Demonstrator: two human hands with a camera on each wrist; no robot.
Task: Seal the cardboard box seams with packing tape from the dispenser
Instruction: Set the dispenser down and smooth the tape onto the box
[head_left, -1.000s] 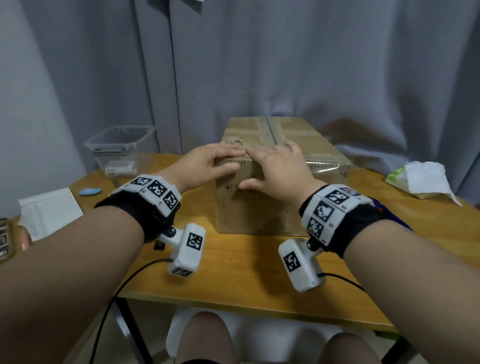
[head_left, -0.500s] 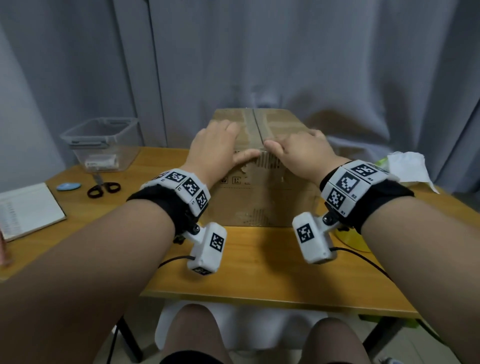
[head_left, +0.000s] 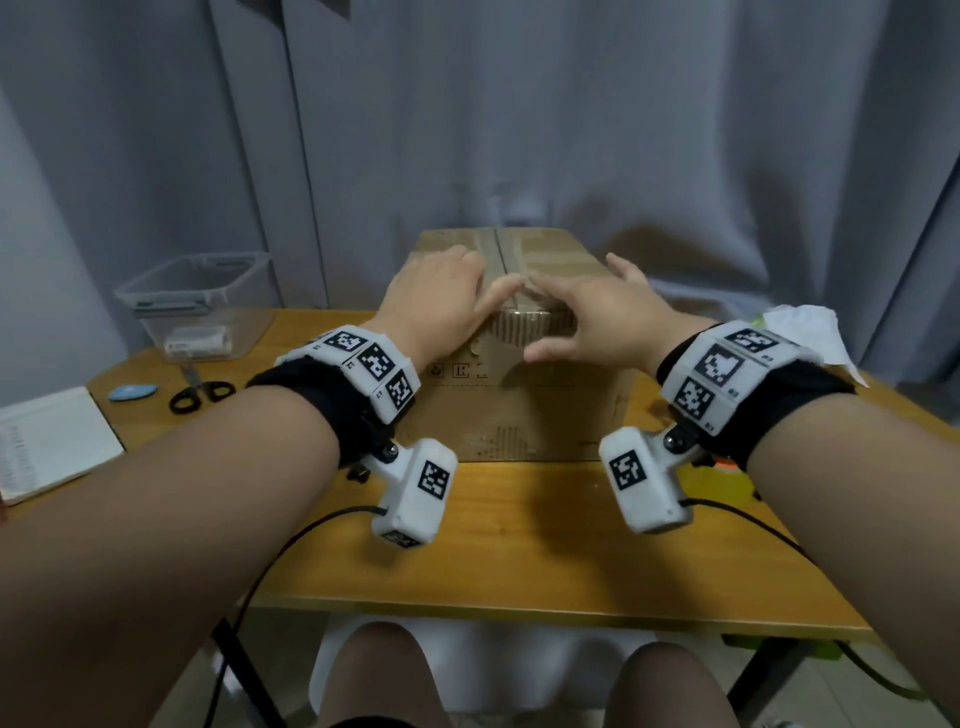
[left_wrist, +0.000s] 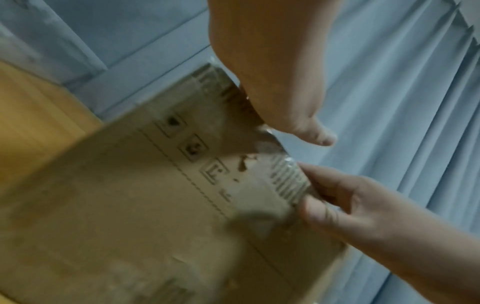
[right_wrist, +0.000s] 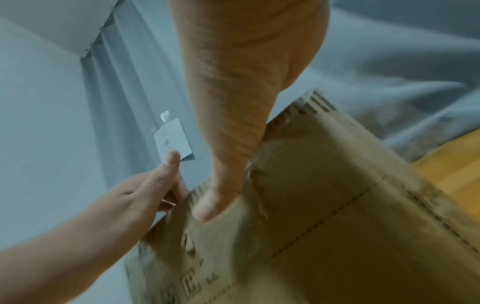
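Note:
A brown cardboard box (head_left: 519, 415) stands in the middle of the wooden table (head_left: 519, 545), its top seam (head_left: 500, 249) running away from me. My left hand (head_left: 441, 301) lies flat on the top, left of the seam, with its thumb pointing at the seam. Right of the seam, my right hand (head_left: 597, 317) has its fingers spread over the top and its thumb on the front face. In the left wrist view, shiny clear tape (left_wrist: 270, 142) is folded over the box's (left_wrist: 130, 205) front top edge between the hands. In the right wrist view the right thumb (right_wrist: 207, 205) presses the box (right_wrist: 337, 205) just below that edge.
A clear plastic bin (head_left: 197, 301), scissors (head_left: 200, 395), a blue oval object (head_left: 132, 392) and a notebook (head_left: 52, 441) lie to the left. A white tissue (head_left: 810, 332) sits at the right. A yellow and orange object (head_left: 719, 483) is half hidden under my right wrist. Grey curtain hangs behind.
Both hands have moved from the front edge up onto the box top, on either side of the seam. The right hand has spread its fingers, and its thumb has dropped onto the front face.

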